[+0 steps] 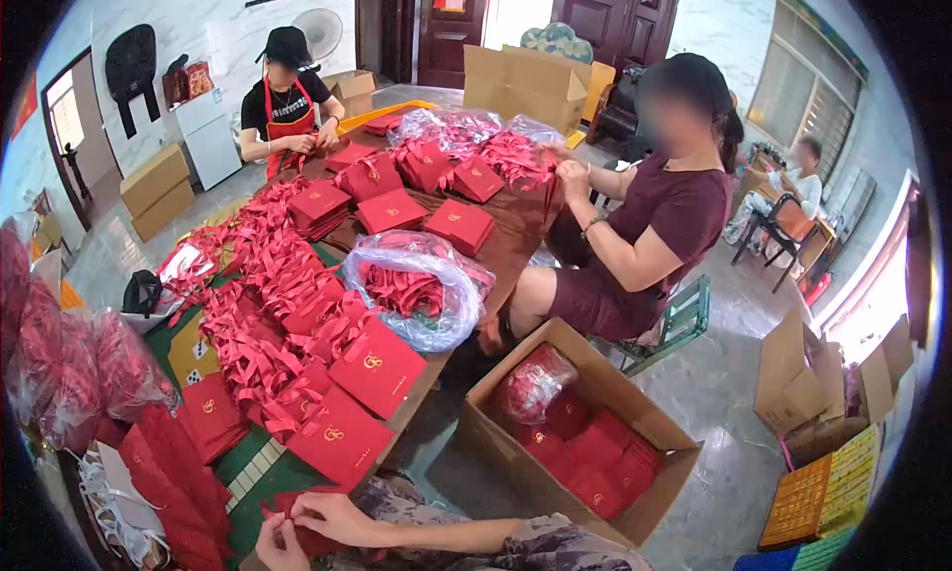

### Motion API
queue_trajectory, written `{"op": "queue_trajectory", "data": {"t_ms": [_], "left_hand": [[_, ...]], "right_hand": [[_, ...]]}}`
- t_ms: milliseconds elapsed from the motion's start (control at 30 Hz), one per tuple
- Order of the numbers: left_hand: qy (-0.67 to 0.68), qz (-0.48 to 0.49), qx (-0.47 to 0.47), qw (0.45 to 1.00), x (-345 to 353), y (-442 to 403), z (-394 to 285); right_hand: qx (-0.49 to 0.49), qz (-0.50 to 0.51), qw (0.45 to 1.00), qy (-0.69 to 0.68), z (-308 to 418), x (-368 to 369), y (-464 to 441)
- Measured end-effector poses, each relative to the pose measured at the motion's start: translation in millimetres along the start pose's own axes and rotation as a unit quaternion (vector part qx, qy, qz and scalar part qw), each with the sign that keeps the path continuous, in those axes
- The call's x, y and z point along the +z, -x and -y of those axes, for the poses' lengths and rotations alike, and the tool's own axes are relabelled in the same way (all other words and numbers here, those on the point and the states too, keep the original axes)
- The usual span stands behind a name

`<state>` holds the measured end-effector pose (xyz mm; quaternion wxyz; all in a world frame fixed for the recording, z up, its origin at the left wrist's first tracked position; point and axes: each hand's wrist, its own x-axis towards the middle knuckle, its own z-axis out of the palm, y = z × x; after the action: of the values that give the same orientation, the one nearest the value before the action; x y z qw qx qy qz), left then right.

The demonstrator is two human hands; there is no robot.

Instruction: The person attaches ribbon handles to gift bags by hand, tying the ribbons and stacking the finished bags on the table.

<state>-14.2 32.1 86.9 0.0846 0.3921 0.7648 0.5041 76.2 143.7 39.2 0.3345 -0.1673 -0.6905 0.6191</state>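
At the bottom of the view, my left hand (280, 545) and my right hand (335, 520) are close together. Both pinch the red ribbon (290, 503) of a red bag (315, 543), which is partly hidden under my right hand. Just beyond them lie flat red bags with gold print (340, 438) on the table edge. A long heap of red bags with ribbon handles (268, 318) runs up the table. On the left stands a stack of red bags (211, 414).
A clear plastic bag (436, 323) of red ribbons lies on the table. An open cardboard box (635, 412) holding red bags stands at my right. A person (664, 204) sits at the right side; another person (288, 105) works at the far side. Plastic-wrapped red bundles (74, 373) hang left.
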Motion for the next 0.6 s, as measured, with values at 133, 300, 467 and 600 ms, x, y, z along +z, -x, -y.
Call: {"op": "queue_trajectory", "data": {"t_ms": [133, 300, 467, 600], "left_hand": [[-0.064, 0.023, -0.012, 0.998, 2.3, -1.8, 2.9], [-0.095, 0.048, 0.026, 0.994, -5.3, -7.3, 12.5], [-0.186, 0.070, 0.204, 0.959, -13.8, -18.2, 5.4], [-0.206, 0.106, 0.285, 0.930, -22.2, -16.9, 5.8]], "right_hand": [[-0.069, -0.015, 0.994, 0.084, -4.3, -0.1, 1.1], [-0.144, -0.015, 0.982, 0.119, 20.8, -16.6, -23.0], [-0.160, 0.148, 0.959, 0.183, -2.2, -28.3, -53.5], [-0.143, 0.308, 0.922, 0.187, -3.8, -38.8, -69.5]]}}
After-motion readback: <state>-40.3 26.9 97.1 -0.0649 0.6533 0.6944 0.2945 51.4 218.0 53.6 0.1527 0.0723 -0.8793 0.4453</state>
